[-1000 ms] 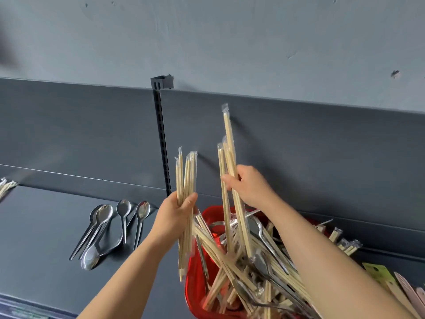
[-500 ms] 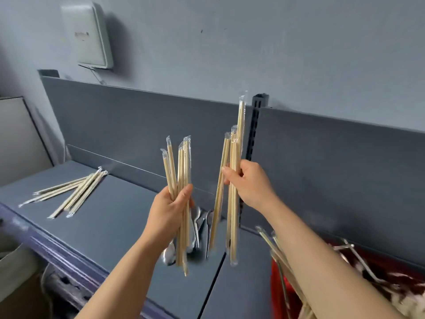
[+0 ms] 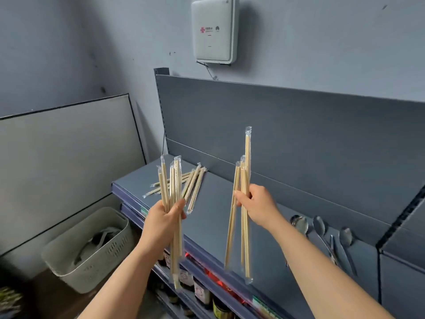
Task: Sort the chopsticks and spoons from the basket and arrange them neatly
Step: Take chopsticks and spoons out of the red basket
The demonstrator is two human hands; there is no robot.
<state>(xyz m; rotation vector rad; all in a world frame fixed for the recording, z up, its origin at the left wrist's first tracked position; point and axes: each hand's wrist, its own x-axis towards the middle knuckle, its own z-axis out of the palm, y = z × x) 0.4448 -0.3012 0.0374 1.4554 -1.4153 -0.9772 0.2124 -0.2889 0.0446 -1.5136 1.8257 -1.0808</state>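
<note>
The left hand gripped a chopstick bundle upright, the right hand a second bundle, probably bound for the sorted pile just beyond the left hand.

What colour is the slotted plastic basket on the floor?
Pale greyish beige; the slotted plastic basket shows best in the head view.

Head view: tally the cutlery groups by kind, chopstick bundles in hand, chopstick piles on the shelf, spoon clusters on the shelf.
Chopstick bundles in hand: 2, left bundle in the left hand, right bundle in the right hand
Chopstick pile on the shelf: 1
Spoon cluster on the shelf: 1
Total: 4
</note>
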